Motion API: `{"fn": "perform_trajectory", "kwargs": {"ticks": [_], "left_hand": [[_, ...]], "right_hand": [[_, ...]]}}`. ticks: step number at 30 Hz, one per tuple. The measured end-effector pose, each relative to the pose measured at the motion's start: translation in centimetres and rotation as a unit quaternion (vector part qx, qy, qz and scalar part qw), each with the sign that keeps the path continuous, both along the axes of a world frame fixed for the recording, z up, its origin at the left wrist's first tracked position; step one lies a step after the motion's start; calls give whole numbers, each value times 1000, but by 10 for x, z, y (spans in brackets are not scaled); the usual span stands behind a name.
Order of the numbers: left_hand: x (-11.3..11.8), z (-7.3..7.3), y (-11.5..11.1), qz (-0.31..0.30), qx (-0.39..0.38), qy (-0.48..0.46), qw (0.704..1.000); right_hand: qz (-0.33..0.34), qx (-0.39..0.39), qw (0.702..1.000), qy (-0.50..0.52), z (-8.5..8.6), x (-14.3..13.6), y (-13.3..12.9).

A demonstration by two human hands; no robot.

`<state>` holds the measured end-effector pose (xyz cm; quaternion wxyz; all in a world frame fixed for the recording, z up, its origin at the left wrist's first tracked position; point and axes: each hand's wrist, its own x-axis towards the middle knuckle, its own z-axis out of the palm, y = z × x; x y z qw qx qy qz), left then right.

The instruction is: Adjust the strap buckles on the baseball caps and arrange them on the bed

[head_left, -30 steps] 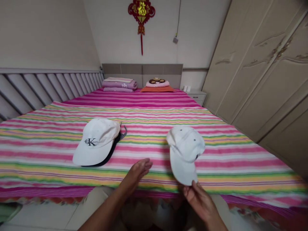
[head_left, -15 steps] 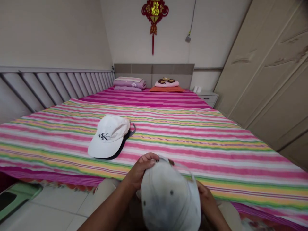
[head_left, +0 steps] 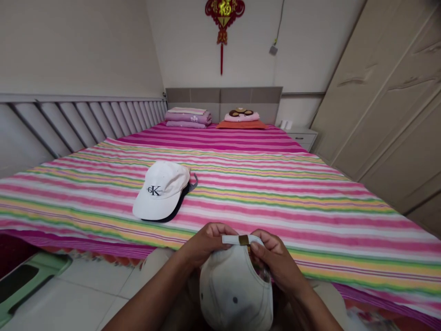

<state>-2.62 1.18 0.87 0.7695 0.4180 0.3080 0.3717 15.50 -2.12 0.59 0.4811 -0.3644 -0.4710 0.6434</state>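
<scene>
The pale cap [head_left: 236,289] is in both hands, low over the person's lap at the near edge of the bed, with its back opening turned up and the bottom of the picture cutting off its lower part. The left hand [head_left: 206,243] pinches the left end of the strap [head_left: 230,240] between thumb and fingers; the right hand [head_left: 280,259] pinches the band just right of the buckle [head_left: 243,239], its thumb near the metal. The likeliest trouble, I judge, is at this narrow grip: a hard pull by either hand could draw the strap out through the buckle, and since the crown hangs below the fingers, a slack pinch could drop the cap into the lap or onto the floor. The cap looks soft and off-white, with faint greyish shading, dark eyelets, stitched seams and a brass-coloured buckle; its brim is out of sight. Farther off, a white cap [head_left: 163,188] with dark lettering lies on the striped cover [head_left: 262,202], a dark brim [head_left: 178,209] showing beneath it. Beyond, folded purple bedding [head_left: 188,118] sits by the headboard [head_left: 203,97].
</scene>
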Motion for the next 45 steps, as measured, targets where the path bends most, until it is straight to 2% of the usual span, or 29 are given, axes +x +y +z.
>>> {"fn": "perform_trajectory", "kwargs": {"ticks": [10, 15, 23, 27, 30, 33, 36, 38, 41, 42, 43, 45], "left_hand": [[4, -7, -2, 19, -64, -4, 998], [11, -6, -4, 46, -83, -8, 995], [17, -7, -2, 56, -34, 46, 997], [17, -9, 0, 89, -55, 0, 995], [12, -13, 0, 91, -54, -18, 994], [4, -16, -2, 108, -29, -76, 991], [-2, -16, -3, 156, -35, -125, 979], [-3, -15, -2, 191, -72, -129, 970], [-5, -12, 2, 227, -118, -120, 959], [-7, -11, 5, 228, -129, -111, 959], [-9, -11, 7, 220, -137, -99, 961], [-17, -13, 12, 185, -155, -82, 967]], "right_hand": [[45, 1, 999, 4, -3, -5, 5], [38, -2, 999, 4, -3, -8, 5], [50, -13, 999, 10, -6, -7, 6], [4, -41, 998, 40, -10, -6, 10], [-18, -54, 997, 57, -11, -4, 15], [-45, -74, 985, 147, -10, 3, 22], [-76, -103, 971, 203, -9, 11, 28], [-38, -116, 976, 180, -13, 12, 28], [85, -147, 973, 154, -23, 8, 23], [107, -157, 969, 157, -27, 6, 22], [108, -163, 966, 166, -31, 5, 21], [51, -165, 964, 201, -36, 4, 22]]}}
